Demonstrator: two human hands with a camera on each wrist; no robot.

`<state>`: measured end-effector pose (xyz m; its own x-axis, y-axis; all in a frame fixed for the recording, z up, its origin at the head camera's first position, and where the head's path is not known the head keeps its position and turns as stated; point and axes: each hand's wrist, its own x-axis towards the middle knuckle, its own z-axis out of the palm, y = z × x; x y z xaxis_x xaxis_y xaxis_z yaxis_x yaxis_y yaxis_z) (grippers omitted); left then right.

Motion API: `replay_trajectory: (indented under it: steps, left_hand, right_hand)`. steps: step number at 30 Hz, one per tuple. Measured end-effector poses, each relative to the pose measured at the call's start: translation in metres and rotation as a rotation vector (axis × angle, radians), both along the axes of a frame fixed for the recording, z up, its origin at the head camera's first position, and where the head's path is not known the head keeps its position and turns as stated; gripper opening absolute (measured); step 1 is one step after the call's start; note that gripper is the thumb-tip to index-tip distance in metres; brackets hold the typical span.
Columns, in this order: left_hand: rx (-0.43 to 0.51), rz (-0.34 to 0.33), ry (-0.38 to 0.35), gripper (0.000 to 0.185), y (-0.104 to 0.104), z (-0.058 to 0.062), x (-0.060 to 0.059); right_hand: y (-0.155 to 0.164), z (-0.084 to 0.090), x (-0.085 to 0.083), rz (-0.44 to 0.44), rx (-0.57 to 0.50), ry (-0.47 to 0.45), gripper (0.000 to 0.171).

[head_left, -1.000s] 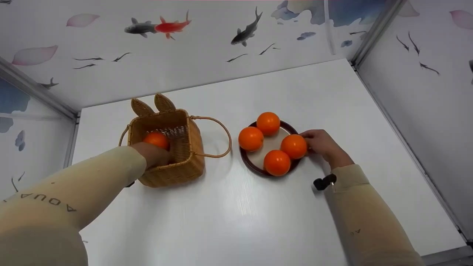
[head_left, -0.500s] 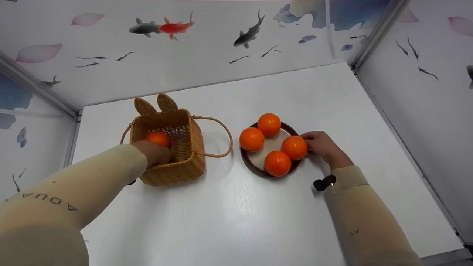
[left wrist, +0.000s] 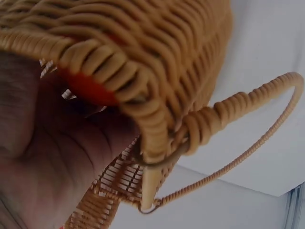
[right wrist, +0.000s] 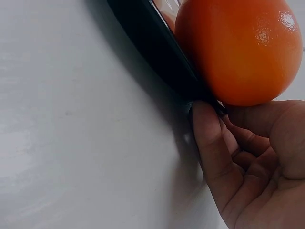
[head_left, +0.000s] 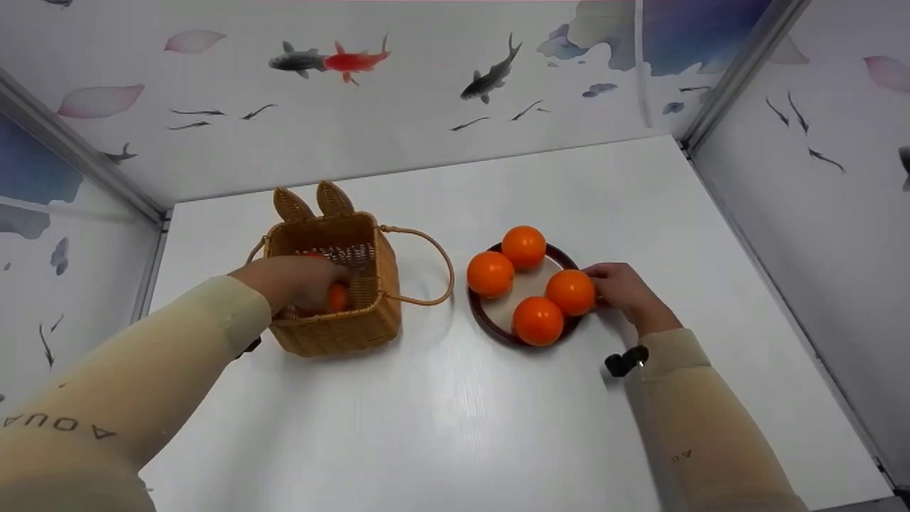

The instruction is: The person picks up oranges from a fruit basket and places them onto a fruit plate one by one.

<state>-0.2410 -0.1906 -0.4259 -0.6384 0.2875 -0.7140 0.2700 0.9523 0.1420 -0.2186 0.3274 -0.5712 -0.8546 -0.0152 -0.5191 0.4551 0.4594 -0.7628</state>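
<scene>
My left hand [head_left: 302, 279] is inside the wicker basket [head_left: 338, 336], palm bare and fingers loosely extended, partly hidden by the rim in the left wrist view. An orange [head_left: 338, 297] shows beside and under its fingers, near the basket's front wall. Just behind the hand, the top of a second orange [head_left: 311, 254] peeks out. My right hand [head_left: 629, 290] pinches the dark rim of the round plate [head_left: 490, 323] between thumb and fingers. Right above that thumb rests an orange [right wrist: 243, 47]. Several oranges, including a front one [head_left: 538, 321], lie on the plate's pale surface.
The basket's loop handle [head_left: 444, 267] sticks out to the right, toward the plate. Two woven ears [head_left: 334, 199] rise from its back rim. White panels [head_left: 398, 128] painted with fish enclose the white table [head_left: 426, 412] at the back and sides.
My left hand has risen and shifted within the basket, uncovering an orange at the front and covering most of the one behind. My right hand keeps its pinch on the plate.
</scene>
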Motion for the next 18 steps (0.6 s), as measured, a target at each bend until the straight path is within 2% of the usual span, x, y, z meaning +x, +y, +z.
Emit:
replay_trajectory:
  steps: [1, 3, 10, 14, 18]
  left_hand:
    - [0.005, -0.074, 0.037, 0.049, -0.001, -0.001, -0.002]
    - [0.03, -0.108, 0.079, 0.057, -0.003, -0.001, -0.003]
    - [0.136, -0.07, 0.219, 0.069, -0.011, 0.011, 0.006]
    - [0.193, -0.044, 0.288, 0.067, -0.014, 0.017, 0.014]
    - [0.238, -0.021, 0.344, 0.064, -0.014, 0.018, 0.023]
  right_hand:
    - [0.0, 0.0, 0.0, 0.0, 0.001, 0.001, 0.039]
    - [-0.001, 0.001, 0.0, 0.007, 0.002, -0.001, 0.04]
    - [0.0, 0.002, 0.004, 0.002, 0.001, -0.011, 0.042]
    - [0.0, 0.001, 0.003, 0.002, 0.007, 0.003, 0.042]
    - [-0.001, 0.001, 0.0, 0.006, 0.022, 0.005, 0.041]
